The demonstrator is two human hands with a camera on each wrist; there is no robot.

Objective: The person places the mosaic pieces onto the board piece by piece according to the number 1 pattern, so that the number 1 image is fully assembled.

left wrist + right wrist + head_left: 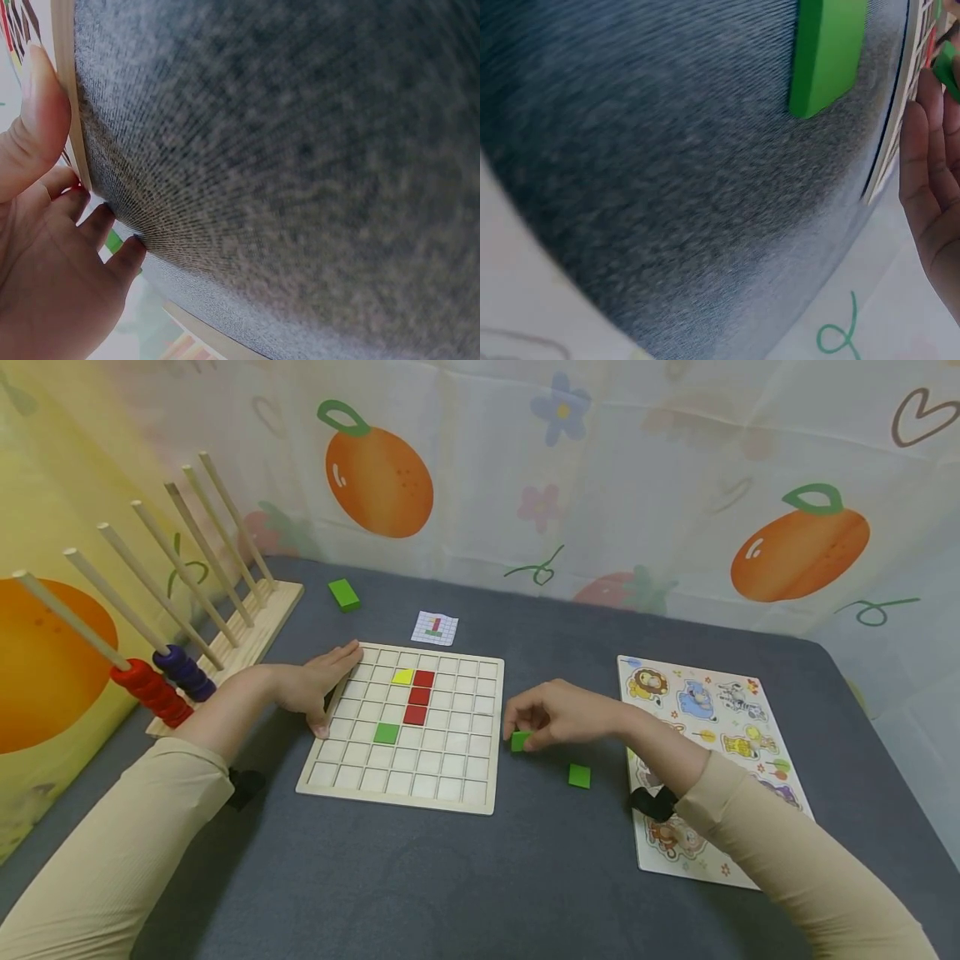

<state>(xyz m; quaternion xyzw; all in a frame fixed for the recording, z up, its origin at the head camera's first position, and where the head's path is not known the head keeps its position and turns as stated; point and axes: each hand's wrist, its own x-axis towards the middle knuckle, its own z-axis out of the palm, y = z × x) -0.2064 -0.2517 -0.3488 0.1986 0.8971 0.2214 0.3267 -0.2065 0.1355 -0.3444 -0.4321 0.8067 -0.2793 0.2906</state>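
A white grid board [442, 764] with a thin wooden rim lies on the dark table. On it are a yellow tile [402, 677], three red tiles [419, 696] in a column, and a green tile [386, 733]. My left hand [318, 685] rests along the board's left edge, fingers stretched toward the far corner and thumb on the rim. Just off the right edge, my right hand [558, 714] pinches a green tile [519, 742] between thumb and fingers. Another green tile [829, 56] lies on the table nearer the body.
Behind the board lie a small pattern card [434, 628] and a green block [344, 595]. A wooden peg rack [258, 627] with red and blue rings stands at the left. An animal puzzle board [701, 860] lies under the right forearm. A printed curtain [480, 468] hangs behind.
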